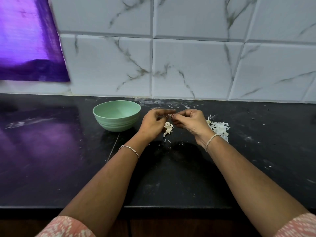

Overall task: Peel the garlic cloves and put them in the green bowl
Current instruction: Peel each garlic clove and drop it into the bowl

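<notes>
- Pink printed sleeves (68, 226); glossy black counter (171, 177).
- L hand (152, 124) + R hand (189, 123) meet, both pinching small pale clove (171, 115).
- Smooth round bowl (117, 115) just left of hands; papery skins (219, 128) right.

Clove (171, 115) mostly hidden between fingertips (172, 111); purple sheet (29, 40) blurred, cut off left.

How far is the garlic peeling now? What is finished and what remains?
Done: a pile of peels lies right of the hands, so some peeling has happened, but the green bowl shows no cloves inside. In hand: the left hand and right hand pinch one clove between them. Left: the small garlic cluster just below the fingertips.
</notes>
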Demonstrator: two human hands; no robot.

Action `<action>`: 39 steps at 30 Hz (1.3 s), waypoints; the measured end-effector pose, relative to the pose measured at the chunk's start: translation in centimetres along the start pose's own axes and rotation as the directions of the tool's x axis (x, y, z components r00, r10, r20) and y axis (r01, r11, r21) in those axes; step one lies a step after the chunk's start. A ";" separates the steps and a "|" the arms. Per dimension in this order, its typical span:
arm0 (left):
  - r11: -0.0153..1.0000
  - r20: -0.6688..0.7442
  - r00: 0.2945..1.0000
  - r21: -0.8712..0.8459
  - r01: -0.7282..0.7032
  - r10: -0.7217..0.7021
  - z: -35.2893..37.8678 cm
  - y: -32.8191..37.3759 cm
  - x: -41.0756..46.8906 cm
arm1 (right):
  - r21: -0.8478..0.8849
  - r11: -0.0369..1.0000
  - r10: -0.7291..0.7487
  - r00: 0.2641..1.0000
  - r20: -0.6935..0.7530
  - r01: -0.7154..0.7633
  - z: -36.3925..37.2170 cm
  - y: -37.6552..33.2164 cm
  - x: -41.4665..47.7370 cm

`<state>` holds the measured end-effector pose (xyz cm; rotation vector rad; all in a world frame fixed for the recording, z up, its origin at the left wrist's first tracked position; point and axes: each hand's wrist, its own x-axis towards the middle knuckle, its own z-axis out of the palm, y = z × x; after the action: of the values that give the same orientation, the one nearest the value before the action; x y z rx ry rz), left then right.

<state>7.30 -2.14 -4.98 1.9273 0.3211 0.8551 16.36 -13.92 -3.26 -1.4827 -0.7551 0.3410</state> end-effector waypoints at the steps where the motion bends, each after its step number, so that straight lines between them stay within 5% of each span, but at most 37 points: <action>1: 0.999 0.004 1.000 0.036 -0.018 0.018 0.0 0.0 0.0 | -0.024 1.000 -0.002 1.000 0.002 0.002 0.0 0.1 0.0; 19: 0.998 -0.066 0.997 -0.052 0.037 -0.041 -0.2 0.1 -0.1 | -0.435 0.880 -0.227 0.973 -0.033 0.190 -0.1 0.4 0.4; 33: 0.978 -0.031 0.997 -0.199 0.058 -0.065 -0.1 0.4 -0.1 | -0.015 0.999 -0.030 0.999 0.027 0.030 -0.2 -0.1 -0.1; 39: 0.969 -0.038 0.996 -0.238 0.074 -0.085 -0.2 0.4 -0.2 | 0.004 1.000 -0.030 0.999 0.036 0.030 -0.3 -0.1 0.0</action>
<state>7.00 -2.29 -4.63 1.6646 0.3086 0.8483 16.57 -14.16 -3.16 -1.4640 -0.8042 0.3470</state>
